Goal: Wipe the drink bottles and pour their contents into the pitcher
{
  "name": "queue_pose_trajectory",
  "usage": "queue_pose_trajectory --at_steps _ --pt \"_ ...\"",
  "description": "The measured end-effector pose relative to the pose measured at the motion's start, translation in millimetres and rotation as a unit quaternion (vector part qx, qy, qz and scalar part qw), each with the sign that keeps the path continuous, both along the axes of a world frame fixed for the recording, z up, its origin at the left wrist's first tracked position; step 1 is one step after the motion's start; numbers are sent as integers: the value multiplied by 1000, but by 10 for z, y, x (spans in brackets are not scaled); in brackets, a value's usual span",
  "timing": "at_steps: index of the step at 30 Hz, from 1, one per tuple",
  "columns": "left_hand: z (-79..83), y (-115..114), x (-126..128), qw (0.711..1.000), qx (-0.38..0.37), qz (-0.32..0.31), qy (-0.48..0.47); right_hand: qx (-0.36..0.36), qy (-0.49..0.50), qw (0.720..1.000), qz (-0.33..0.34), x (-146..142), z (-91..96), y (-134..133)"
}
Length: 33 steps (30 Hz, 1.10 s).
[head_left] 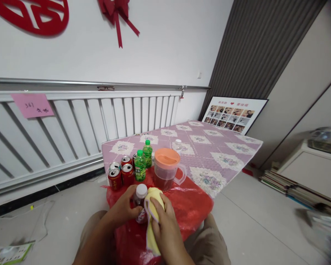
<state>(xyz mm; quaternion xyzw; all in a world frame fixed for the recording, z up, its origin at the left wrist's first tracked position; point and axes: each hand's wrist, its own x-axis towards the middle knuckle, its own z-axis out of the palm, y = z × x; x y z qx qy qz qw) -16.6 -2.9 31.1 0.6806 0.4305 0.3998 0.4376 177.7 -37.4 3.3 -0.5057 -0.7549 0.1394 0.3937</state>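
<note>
My left hand (124,209) is wrapped round a small white-capped bottle (141,192) with dark drink in it, holding it upright on the red plastic sheet (193,206). My right hand (165,224) presses a yellow cloth (153,195) against the bottle's side, fingers closed over the cloth; the cloth's tail hangs down below my palm. Just behind stand a clear pitcher (167,171) with an orange lid, two green bottles (140,166) and three red cans (114,178).
A low table with a purple patterned cover (209,147) stretches to the far right. A white radiator (71,125) with a pink note runs along the wall. A photo board (233,114) leans at the back; stacked books (289,186) lie on the floor right.
</note>
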Motion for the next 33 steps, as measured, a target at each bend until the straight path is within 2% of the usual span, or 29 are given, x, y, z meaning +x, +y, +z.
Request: queue_pose_trajectory --at_steps 3,6,10,13,16,18,21,24,28,33 --pt "-6 29 -44 1000 5 -20 -6 -30 46 998 28 -5 46 242" --pt "11 87 -107 998 -8 -63 -9 -62 80 994 46 -25 -7 400" --pt "-9 154 -166 994 -53 -87 -45 -73 86 993 40 -32 -107 410" --pt "-70 134 -142 990 -63 -78 -100 -74 92 992 36 -29 -142 349" --pt "-152 51 -50 994 -44 -18 -97 -69 99 992 27 -30 -151 296" --pt "-205 -18 35 995 -13 69 -66 -58 95 994 19 -32 -149 258" --pt "-255 -104 163 974 62 217 -18 -26 80 996 10 -30 -135 166" --pt "-248 -149 248 958 90 271 0 13 59 998 12 -26 -100 59" --pt "-187 -144 258 969 61 239 -5 26 24 999 19 -30 -15 26" --pt "-132 -68 132 987 39 158 -19 -27 -1 999 28 -63 192 223"
